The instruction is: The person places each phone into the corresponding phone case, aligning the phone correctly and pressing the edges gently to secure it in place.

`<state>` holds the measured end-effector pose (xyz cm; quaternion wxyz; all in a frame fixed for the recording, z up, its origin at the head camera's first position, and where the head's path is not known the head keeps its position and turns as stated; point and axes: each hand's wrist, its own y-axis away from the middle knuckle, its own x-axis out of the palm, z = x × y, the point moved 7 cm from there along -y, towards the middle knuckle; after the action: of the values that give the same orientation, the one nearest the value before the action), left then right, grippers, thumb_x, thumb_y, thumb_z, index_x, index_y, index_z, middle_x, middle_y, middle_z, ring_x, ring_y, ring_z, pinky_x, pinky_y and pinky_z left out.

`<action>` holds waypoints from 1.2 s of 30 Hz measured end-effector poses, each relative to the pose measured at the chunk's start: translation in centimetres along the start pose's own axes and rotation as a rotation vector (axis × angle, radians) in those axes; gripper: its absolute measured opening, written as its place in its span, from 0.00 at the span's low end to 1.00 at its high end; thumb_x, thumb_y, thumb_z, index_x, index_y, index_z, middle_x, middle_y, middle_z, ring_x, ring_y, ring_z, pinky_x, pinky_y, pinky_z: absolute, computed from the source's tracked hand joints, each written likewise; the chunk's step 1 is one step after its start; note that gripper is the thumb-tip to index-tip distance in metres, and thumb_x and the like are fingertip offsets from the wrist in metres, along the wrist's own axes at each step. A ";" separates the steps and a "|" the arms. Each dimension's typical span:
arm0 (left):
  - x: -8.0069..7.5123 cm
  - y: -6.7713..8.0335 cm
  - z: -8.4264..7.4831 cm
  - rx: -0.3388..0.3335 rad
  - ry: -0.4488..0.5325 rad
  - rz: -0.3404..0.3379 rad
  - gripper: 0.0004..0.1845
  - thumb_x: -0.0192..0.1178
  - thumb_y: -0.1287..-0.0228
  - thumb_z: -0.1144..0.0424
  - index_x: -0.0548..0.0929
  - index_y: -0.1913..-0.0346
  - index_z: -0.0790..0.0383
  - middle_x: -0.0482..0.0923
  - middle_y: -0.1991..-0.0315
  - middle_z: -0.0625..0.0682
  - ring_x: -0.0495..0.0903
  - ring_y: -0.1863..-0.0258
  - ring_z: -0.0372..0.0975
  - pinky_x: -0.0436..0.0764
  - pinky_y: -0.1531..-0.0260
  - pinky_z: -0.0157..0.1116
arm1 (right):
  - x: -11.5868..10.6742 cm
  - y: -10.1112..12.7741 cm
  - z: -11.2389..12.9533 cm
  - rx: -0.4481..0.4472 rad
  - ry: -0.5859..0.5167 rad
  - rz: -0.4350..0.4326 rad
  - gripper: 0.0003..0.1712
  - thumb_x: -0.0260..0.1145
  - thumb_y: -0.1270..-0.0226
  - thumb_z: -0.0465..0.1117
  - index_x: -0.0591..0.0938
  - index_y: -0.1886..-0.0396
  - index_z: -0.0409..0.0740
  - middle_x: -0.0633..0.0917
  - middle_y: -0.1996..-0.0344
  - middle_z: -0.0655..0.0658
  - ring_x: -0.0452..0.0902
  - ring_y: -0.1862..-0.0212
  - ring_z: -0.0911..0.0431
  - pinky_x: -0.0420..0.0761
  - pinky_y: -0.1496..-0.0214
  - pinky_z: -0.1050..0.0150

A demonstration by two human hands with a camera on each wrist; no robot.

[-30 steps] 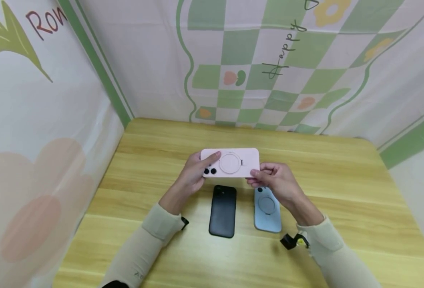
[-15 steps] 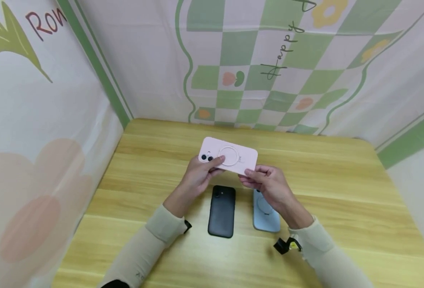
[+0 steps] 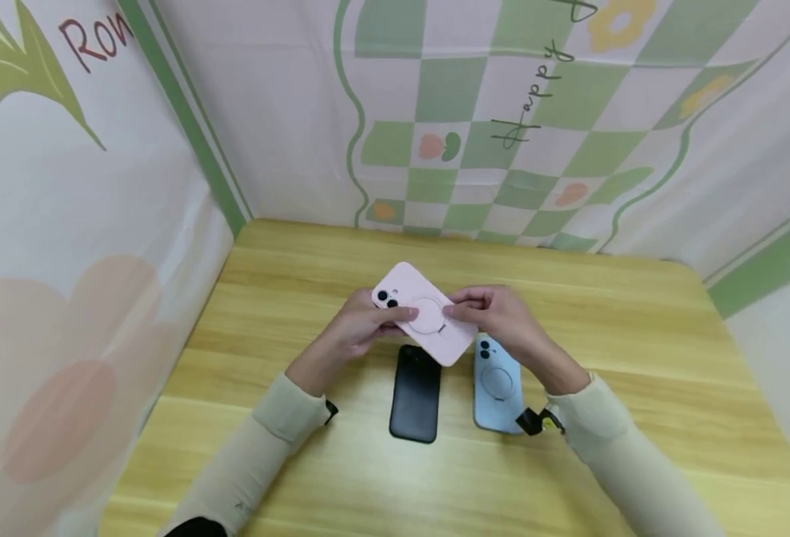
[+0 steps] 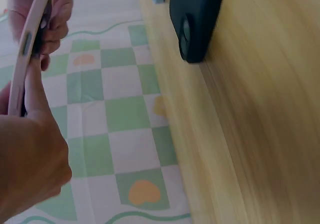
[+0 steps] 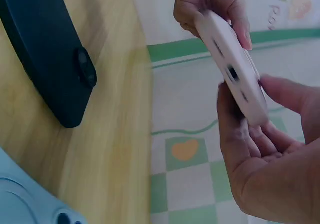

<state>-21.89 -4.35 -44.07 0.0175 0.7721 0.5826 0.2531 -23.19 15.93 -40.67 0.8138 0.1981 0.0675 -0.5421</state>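
Note:
Both hands hold a pink phone [image 3: 424,312] in a case with a round ring on its back, lifted above the wooden table [image 3: 636,328] and turned diagonally, camera end far left. My left hand [image 3: 361,324] grips its camera end, thumb on the back. My right hand [image 3: 495,313] pinches it near the ring. The wrist views show the pink phone [image 5: 235,69] edge-on [image 4: 30,49] between the fingers. Below it a black phone [image 3: 415,391] and a light blue phone [image 3: 497,384] lie flat on the table.
Cloth walls with green checks and flowers close in the table on the left, back and right. A small black clip [image 3: 535,421] hangs at the right sleeve. Bare wood shows around the phones.
The pink phone has turned from level to diagonal, its right end swinging down toward me. My right hand moved from its lower right corner up to the ring in the middle.

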 end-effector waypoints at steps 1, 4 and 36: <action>-0.1 0.0 0.1 -0.015 -0.027 0.017 0.19 0.67 0.31 0.78 0.79 0.40 0.77 0.87 0.57 0.59 0.91 0.60 0.44 0.91 0.55 0.39 | 0.3 -0.1 0.2 0.003 0.034 0.020 0.19 0.74 0.27 0.42 0.87 0.45 0.34 0.92 0.59 0.45 0.87 0.62 0.56 0.88 0.60 0.65; -0.5 0.1 0.2 -0.047 -0.101 0.058 0.18 0.67 0.31 0.77 0.79 0.41 0.77 0.88 0.57 0.60 0.91 0.61 0.44 0.91 0.58 0.38 | 1.3 -0.3 0.7 0.018 0.065 0.080 0.17 0.75 0.29 0.41 0.88 0.47 0.34 0.92 0.62 0.45 0.87 0.64 0.56 0.86 0.63 0.64; -10.2 2.4 1.7 -0.207 -0.380 0.029 0.17 0.62 0.23 0.70 0.81 0.37 0.73 0.88 0.49 0.64 0.91 0.54 0.46 0.90 0.50 0.41 | 13.1 -2.0 -3.1 0.184 -0.273 0.149 0.06 0.74 0.32 0.28 0.83 0.62 0.31 0.92 0.70 0.40 0.91 0.67 0.54 0.92 0.57 0.52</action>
<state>-20.98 -13.93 -48.56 0.2026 0.8083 0.5287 0.1614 -19.41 5.31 -48.27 0.8319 0.2008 -0.1084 -0.5059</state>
